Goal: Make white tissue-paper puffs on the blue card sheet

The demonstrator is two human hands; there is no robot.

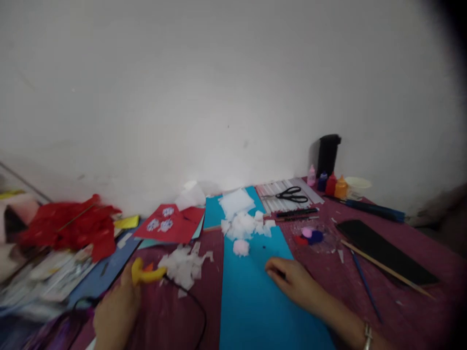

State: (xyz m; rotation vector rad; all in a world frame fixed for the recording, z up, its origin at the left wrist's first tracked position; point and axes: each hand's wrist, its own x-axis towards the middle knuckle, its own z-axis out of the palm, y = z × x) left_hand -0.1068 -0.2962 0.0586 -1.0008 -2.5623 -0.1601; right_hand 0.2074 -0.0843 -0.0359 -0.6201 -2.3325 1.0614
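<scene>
My left hand (118,308) is wrapped round a yellow glue gun (148,276) at the lower left, with a black cord running from its end. My right hand (290,277) rests on the blue sheet (251,301), its fingers curled in, and I see nothing in them. Just beyond it on the sheet sits a small pale pink tissue puff (241,248). Behind the puff are a heap of white tissue pieces (244,225) and a stack of white squares (237,201). More white scraps (184,265) lie right of the glue gun.
A red card (173,226) with flower shapes lies left of the blue sheet. Black scissors (292,194), paint bottles (331,184), a paint palette (314,236), a paintbrush (367,287) and a dark board (386,250) lie right. Red material (73,226) is piled far left.
</scene>
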